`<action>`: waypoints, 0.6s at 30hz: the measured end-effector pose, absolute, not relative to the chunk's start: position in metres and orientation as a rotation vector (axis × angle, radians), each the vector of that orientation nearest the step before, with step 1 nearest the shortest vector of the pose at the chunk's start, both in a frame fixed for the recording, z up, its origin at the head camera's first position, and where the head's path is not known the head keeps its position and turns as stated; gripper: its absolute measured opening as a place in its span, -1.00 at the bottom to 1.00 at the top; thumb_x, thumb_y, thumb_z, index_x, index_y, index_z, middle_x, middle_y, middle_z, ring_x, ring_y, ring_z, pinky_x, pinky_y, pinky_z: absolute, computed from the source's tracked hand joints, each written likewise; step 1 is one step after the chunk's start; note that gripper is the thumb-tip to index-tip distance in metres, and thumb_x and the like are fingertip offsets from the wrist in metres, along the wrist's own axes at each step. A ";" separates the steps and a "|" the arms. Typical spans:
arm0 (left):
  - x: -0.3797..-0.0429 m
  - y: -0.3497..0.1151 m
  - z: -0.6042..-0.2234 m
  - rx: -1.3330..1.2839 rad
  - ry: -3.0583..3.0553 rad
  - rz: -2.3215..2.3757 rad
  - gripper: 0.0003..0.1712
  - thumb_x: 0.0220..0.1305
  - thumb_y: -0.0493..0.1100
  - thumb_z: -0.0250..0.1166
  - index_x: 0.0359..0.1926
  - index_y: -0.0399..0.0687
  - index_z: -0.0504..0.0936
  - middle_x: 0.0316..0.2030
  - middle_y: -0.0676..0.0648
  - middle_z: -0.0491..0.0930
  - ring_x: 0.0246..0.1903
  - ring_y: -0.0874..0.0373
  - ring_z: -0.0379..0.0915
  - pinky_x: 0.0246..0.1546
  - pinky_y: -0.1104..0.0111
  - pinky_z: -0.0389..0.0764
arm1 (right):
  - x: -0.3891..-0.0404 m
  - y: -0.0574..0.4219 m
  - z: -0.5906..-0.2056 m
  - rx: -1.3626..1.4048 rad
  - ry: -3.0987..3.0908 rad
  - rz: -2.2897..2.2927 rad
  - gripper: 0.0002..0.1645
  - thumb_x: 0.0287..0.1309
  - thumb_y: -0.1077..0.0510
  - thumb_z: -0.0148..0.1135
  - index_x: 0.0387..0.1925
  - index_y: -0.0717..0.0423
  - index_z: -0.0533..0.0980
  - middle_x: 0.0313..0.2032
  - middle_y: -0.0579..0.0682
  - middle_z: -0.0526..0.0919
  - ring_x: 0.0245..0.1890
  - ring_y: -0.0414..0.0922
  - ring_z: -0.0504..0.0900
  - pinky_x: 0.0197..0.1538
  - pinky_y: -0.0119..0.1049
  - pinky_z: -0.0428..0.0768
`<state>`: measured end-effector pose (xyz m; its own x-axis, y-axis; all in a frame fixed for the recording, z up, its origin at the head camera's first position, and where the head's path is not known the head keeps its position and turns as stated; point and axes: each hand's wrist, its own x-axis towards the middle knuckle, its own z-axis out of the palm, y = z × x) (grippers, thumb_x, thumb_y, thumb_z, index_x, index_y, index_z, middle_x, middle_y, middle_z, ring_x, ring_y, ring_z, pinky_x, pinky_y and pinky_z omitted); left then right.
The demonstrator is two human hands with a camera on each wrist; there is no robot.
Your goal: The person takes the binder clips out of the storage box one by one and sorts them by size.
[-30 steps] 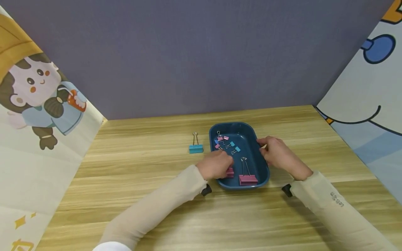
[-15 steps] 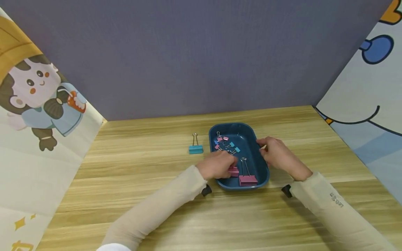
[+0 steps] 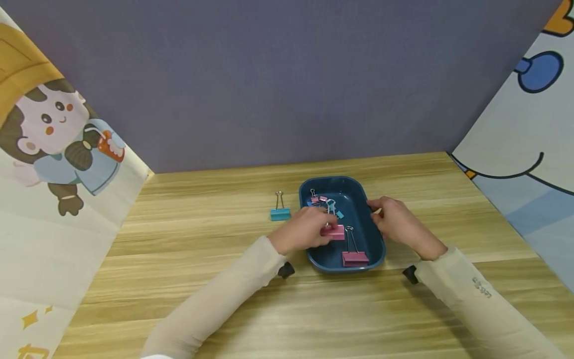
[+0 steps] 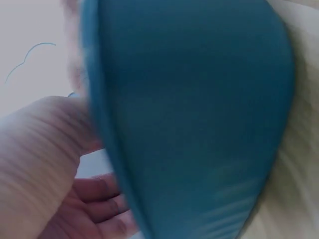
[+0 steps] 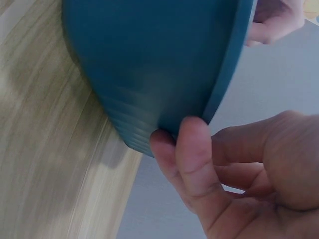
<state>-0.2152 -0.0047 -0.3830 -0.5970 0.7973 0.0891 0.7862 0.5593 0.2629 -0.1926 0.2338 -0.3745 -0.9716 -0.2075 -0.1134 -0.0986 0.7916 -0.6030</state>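
Note:
A dark blue tray (image 3: 314, 262) lies on the table with binder clips inside. My left hand (image 3: 305, 230) reaches over its left rim and pinches a large pink binder clip (image 3: 335, 232), whose wire handles point up and back. In the left wrist view the tray's outer wall (image 4: 194, 109) hides that clip and most of the fingertips. Over at the right rim, my right hand (image 3: 396, 222) grips the tray's edge; the right wrist view has fingertips (image 5: 194, 137) against the outer wall. Nearest the front inside sits another large pink binder clip (image 3: 355, 259).
Outside the tray, to its left, a large teal binder clip (image 3: 280, 214) stands on the wooden table (image 3: 215, 209). Several small pink, blue and teal clips (image 3: 315, 199) lie toward the tray's back left. A grey-purple panel (image 3: 287, 85) rises behind, with printed panels at both sides.
My left hand has moved the large pink clip rightward, then back toward the small clips. The right hand stays at the tray's rim.

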 end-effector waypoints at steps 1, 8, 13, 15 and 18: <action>-0.215 -0.007 -0.381 1.393 2.754 0.432 -0.68 0.10 -0.05 0.41 -0.11 0.03 0.66 -0.41 0.09 0.49 -0.43 0.26 0.34 -0.44 0.51 0.40 | -0.192 0.234 -0.374 -0.242 2.810 -0.927 -0.50 0.26 0.39 -0.05 0.23 0.49 0.27 -0.27 0.22 0.46 -0.69 -0.11 0.47 -0.61 -0.24 0.50; -0.214 -0.035 -0.371 1.375 2.821 0.533 -0.70 0.08 -0.10 0.42 -0.12 0.02 0.66 -0.37 0.08 0.49 -0.37 0.22 0.37 -0.40 0.48 0.42 | -0.194 0.231 -0.376 -0.254 2.807 -0.929 -0.50 0.26 0.40 -0.04 0.23 0.49 0.27 -0.33 0.19 0.50 -0.69 -0.05 0.49 -0.62 -0.24 0.49; -0.214 -0.060 -0.371 1.351 2.858 0.579 -0.72 0.07 -0.14 0.43 -0.14 -0.01 0.68 -0.42 0.08 0.46 -0.46 0.24 0.32 -0.46 0.50 0.42 | -0.193 0.230 -0.374 -0.229 2.790 -0.928 -0.49 0.29 0.38 -0.06 0.25 0.47 0.24 -0.33 0.19 0.52 -0.68 0.00 0.50 -0.61 -0.23 0.50; -0.215 -0.070 -0.373 1.352 2.873 0.579 -0.73 0.06 -0.15 0.44 -0.15 -0.01 0.69 -0.43 0.09 0.46 -0.48 0.26 0.31 -0.46 0.50 0.42 | -0.193 0.231 -0.374 -0.218 2.795 -0.923 -0.49 0.28 0.39 -0.07 0.25 0.47 0.24 -0.31 0.20 0.51 -0.69 -0.02 0.49 -0.61 -0.23 0.50; -0.217 -0.086 -0.376 1.338 2.895 0.575 -0.75 0.06 -0.15 0.44 -0.18 -0.01 0.70 -0.45 0.09 0.46 -0.49 0.27 0.31 -0.47 0.48 0.41 | -0.193 0.232 -0.374 -0.220 2.810 -0.915 -0.50 0.27 0.39 -0.05 0.24 0.48 0.26 -0.28 0.23 0.49 -0.69 -0.08 0.47 -0.61 -0.24 0.51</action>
<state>-0.2169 -0.0861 -0.3756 -0.6551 0.7182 0.2347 0.7534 0.5971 0.2754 -0.1929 0.2315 -0.3745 -0.9733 -0.1943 -0.1225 -0.0848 0.7998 -0.5943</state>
